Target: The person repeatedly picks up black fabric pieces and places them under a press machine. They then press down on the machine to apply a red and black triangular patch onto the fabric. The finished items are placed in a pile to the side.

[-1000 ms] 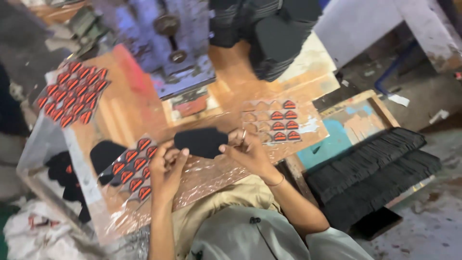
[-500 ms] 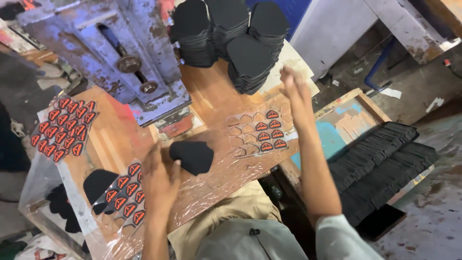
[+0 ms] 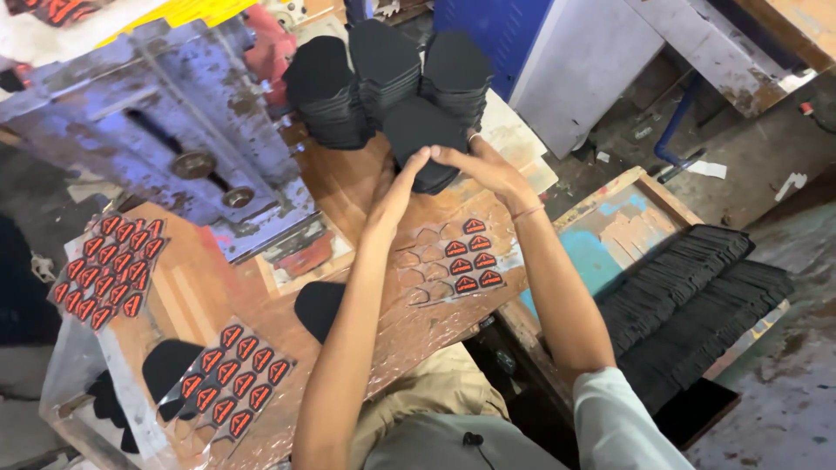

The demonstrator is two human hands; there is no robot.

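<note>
Both arms reach across the wooden table (image 3: 348, 187) to the far side. My left hand (image 3: 396, 190) and my right hand (image 3: 486, 167) meet on the nearest stack of black tongue-shaped pieces (image 3: 420, 130), fingers curled around its top from either side. Three taller stacks of the same black pieces (image 3: 383, 65) stand just behind it. One single black piece (image 3: 315, 306) lies on the clear film near the table's front, beside my left forearm. A sheet of red-and-black badges (image 3: 468, 257) lies under my right forearm.
A worn blue metal press (image 3: 174, 130) fills the back left. More badge sheets lie at the left (image 3: 117, 270) and front left (image 3: 239, 374). Long rows of black pieces (image 3: 697, 287) lie at the right beside a wooden tray (image 3: 610, 231).
Both hands held one black piece over the film near me. They left it on the table; the right hand reached forward first, then the left, and both now rest on the far stack.
</note>
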